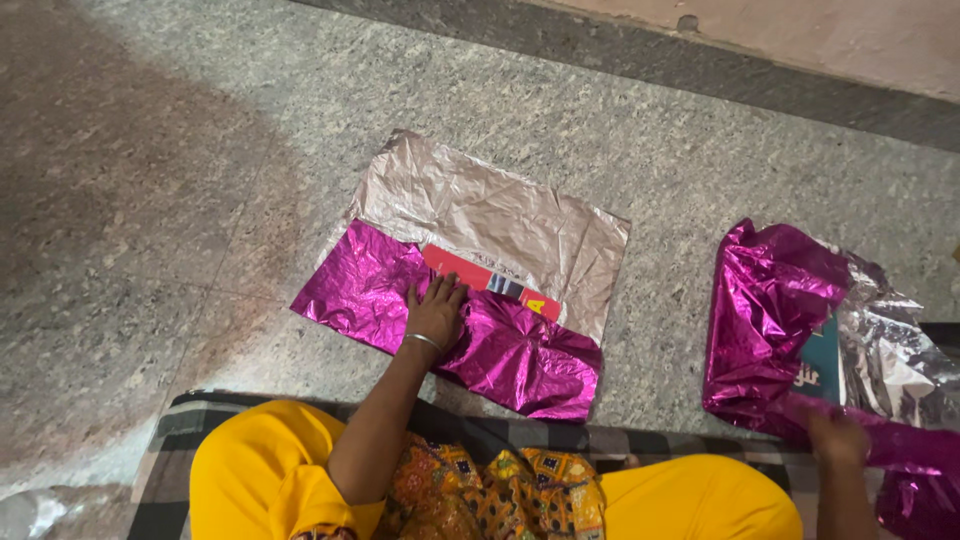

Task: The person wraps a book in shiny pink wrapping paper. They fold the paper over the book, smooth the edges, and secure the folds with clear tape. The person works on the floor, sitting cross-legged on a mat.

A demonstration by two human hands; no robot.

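Under the fingers [437, 296], magenta foil [370, 285]

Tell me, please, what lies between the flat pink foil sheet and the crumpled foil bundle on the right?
Only bare stone floor shows between the sheet and the bundle in the head view.

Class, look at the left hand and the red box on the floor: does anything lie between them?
Yes. The pink foil is folded over the red box, and the left hand presses on that fold, so the foil separates palm from box.
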